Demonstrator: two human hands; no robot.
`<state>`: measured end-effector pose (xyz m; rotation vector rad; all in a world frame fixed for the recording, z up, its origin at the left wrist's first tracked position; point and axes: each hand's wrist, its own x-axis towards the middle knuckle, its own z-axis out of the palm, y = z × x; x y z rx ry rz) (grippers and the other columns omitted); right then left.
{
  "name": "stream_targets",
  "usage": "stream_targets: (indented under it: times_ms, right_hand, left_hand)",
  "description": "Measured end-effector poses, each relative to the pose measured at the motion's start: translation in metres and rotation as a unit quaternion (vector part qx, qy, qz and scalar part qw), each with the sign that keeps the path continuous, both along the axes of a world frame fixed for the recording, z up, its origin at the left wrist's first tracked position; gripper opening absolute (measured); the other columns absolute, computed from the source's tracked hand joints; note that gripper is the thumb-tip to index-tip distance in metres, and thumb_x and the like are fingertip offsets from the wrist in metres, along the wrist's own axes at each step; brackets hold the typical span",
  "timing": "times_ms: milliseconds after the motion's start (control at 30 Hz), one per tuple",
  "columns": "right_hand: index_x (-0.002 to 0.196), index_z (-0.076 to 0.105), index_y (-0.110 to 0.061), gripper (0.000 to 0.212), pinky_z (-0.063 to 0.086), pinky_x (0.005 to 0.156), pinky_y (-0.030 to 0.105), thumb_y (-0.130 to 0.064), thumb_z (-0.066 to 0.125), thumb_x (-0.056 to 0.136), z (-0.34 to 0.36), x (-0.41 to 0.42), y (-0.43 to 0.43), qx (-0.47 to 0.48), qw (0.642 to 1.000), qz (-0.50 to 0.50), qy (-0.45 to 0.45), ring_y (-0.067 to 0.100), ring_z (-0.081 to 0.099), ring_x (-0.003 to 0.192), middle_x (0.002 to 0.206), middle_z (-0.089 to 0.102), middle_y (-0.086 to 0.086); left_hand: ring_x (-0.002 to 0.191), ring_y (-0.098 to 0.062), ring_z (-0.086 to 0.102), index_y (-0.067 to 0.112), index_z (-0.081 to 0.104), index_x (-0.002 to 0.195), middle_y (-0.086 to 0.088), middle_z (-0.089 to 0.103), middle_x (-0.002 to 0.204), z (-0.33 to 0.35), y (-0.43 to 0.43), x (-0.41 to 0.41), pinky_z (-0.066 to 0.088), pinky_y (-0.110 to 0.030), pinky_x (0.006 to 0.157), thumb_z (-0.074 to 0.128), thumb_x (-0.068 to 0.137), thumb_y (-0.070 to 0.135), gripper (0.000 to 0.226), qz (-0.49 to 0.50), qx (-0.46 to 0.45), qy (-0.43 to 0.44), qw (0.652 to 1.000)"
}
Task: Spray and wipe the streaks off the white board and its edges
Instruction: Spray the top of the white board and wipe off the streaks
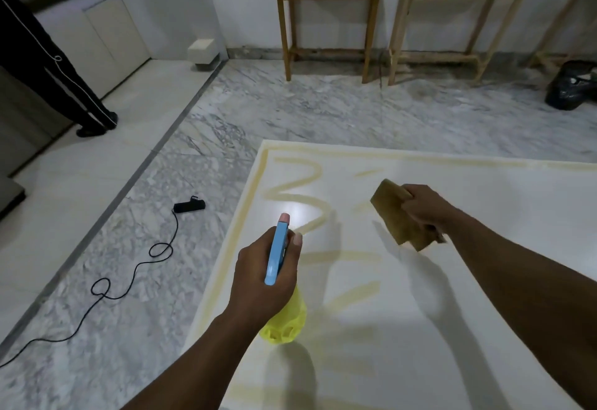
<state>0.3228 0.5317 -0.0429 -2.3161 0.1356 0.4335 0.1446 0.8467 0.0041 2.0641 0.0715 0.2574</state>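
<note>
Though half-hidden by left hand (261,280), spray bottle (287,322)

The board (468,209) lies open edge to edge (only flat streaks (300,198) on it). Over it, the bottle (287,319) by the left edge and the sponge (395,216) mid-board block passage. A cable (135,267) loops on the floor (323,112) off that edge.

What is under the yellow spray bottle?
The white board lies under the spray bottle, with yellowish streaks and the bottle's shadow on it. The left hand grips the bottle; the board right beneath is hidden.
</note>
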Motion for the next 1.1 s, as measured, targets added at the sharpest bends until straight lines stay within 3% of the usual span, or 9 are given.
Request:
stream_targets:
  times_ms: [100,200,300,400,500,600,700,900,1100]
  right_hand:
    - [0.101,0.064,-0.026,0.022,0.047,0.069,0.038,-0.012,0.051,0.09,-0.004,0.056,0.003,-0.103,0.989,0.032,-0.1,0.031,0.062,0.088,0.101,0.07,0.006]
    - [0.114,0.063,-0.037,0.049,0.046,0.053,0.03,-0.003,0.046,0.084,-0.017,0.106,0.008,-0.138,0.982,-0.001,-0.129,0.027,0.062,0.085,0.104,0.063,-0.007]
    - [0.12,0.06,-0.039,0.05,0.051,0.037,0.033,-0.004,0.044,0.088,-0.036,0.156,0.011,-0.172,0.969,-0.012,-0.175,0.03,0.065,0.081,0.114,0.063,-0.005]
    - [0.128,0.059,-0.034,0.057,0.058,0.07,0.04,-0.001,0.047,0.082,-0.051,0.183,0.018,-0.242,0.948,0.03,-0.206,0.034,0.056,0.117,0.136,0.059,0.004]
    - [0.139,0.054,-0.024,0.05,0.041,0.104,0.043,-0.012,0.055,0.09,-0.084,0.187,0.023,-0.289,0.937,0.126,-0.152,0.033,0.042,0.133,0.147,0.049,0.009]
    - [0.141,0.053,-0.023,0.04,0.031,0.107,0.035,-0.03,0.047,0.102,-0.124,0.171,0.031,-0.302,0.937,0.139,-0.104,0.022,0.044,0.131,0.151,0.046,0.007]
    - [0.15,0.04,-0.026,0.047,0.018,0.118,0.038,-0.016,0.041,0.104,-0.139,0.153,0.036,-0.258,0.954,0.098,-0.12,0.026,0.026,0.147,0.161,0.03,0.004]
    - [0.151,0.037,-0.032,0.051,0.017,0.119,0.036,-0.015,0.037,0.103,-0.128,0.098,0.03,-0.233,0.966,0.076,-0.077,0.022,0.022,0.15,0.163,0.025,-0.001]
    - [0.151,0.039,-0.028,0.054,0.019,0.12,0.036,-0.007,0.038,0.101,-0.128,0.011,0.038,-0.237,0.963,0.094,-0.092,0.02,0.02,0.151,0.163,0.026,0.0]
  left_hand:
    - [0.062,-0.034,0.068,0.016,0.061,0.084,-0.011,0.06,0.066,-0.002,0.008,0.032,0.057,-0.055,0.063,0.057,0.101,0.049,0.037,0.004,0.001,0.002,1.0]
    - [0.063,-0.033,0.07,0.014,0.064,0.085,-0.008,0.063,0.066,-0.006,0.011,0.058,0.057,-0.054,0.061,0.057,0.1,0.046,0.035,0.009,-0.008,0.002,1.0]
    - [0.062,-0.033,0.069,0.013,0.064,0.085,-0.008,0.064,0.068,-0.016,0.009,0.08,0.056,-0.052,0.061,0.058,0.1,0.043,0.034,0.006,-0.02,0.003,1.0]
    - [0.061,-0.033,0.068,0.014,0.064,0.085,-0.007,0.063,0.068,-0.028,0.004,0.099,0.054,-0.05,0.06,0.058,0.101,0.041,0.032,-0.003,-0.03,0.01,0.999]
    - [0.062,-0.028,0.07,0.018,0.065,0.086,-0.003,0.065,0.072,-0.034,-0.004,0.116,0.057,-0.05,0.062,0.059,0.102,0.04,0.028,-0.018,-0.041,0.009,0.999]
    - [0.066,-0.024,0.073,0.019,0.066,0.089,0.0,0.067,0.078,-0.036,-0.009,0.128,0.061,-0.05,0.066,0.06,0.102,0.039,0.025,-0.024,-0.047,0.003,0.999]
    - [0.065,-0.025,0.072,0.018,0.065,0.089,-0.001,0.066,0.076,-0.034,-0.008,0.132,0.06,-0.052,0.065,0.058,0.102,0.041,0.027,-0.036,-0.045,0.003,0.998]
    - [0.061,-0.034,0.066,0.019,0.062,0.085,-0.008,0.062,0.07,-0.036,0.0,0.111,0.057,-0.053,0.061,0.058,0.103,0.041,0.029,-0.03,-0.043,0.006,0.999]
    - [0.061,-0.03,0.069,0.019,0.062,0.085,-0.006,0.064,0.07,-0.029,0.008,0.062,0.058,-0.05,0.061,0.057,0.103,0.043,0.031,-0.023,-0.036,0.006,0.999]
